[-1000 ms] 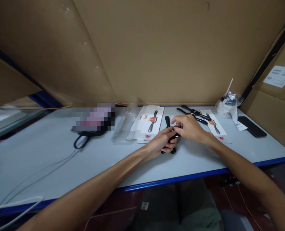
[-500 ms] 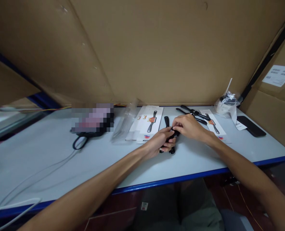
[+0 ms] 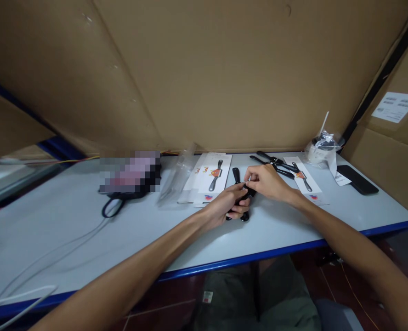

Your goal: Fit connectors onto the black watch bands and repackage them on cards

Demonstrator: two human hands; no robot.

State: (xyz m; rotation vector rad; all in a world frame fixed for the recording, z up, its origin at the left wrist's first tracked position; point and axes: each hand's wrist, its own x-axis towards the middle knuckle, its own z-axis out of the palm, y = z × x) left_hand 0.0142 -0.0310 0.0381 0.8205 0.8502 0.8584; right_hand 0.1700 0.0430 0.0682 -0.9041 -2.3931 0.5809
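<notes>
"From the head view, how is your left hand [image 3: 230,201] placed?"

"My left arm [image 3: 131,269] reaches in from the lower left, elbow nearly straight. The fingers curl around a black tool [image 3: 250,192] from beneath, with my thumb along the top."

"And your right hand [image 3: 269,180]?"

"It comes over from the other side, wrist bent, back of the hand up. I have thumb and forefinger pinched together on the tool's upper end, right beside my left thumb. I can't tell which small part sits between the tips; my fingers cover it."

"So where's the tool?"

"In front of me, between both hands, above the near half of the counter [image 3: 121,243]. A black handle [image 3: 236,175] pokes out just past my left hand; whether it's the same piece, I can't tell."

"What's around them?"

"Printed cards [image 3: 222,177] lie just beyond my left hand, with a clear plastic sleeve [image 3: 177,177] beside them. More black tools [image 3: 275,162] lie past my right knuckles, next to another card [image 3: 306,181]."
</notes>
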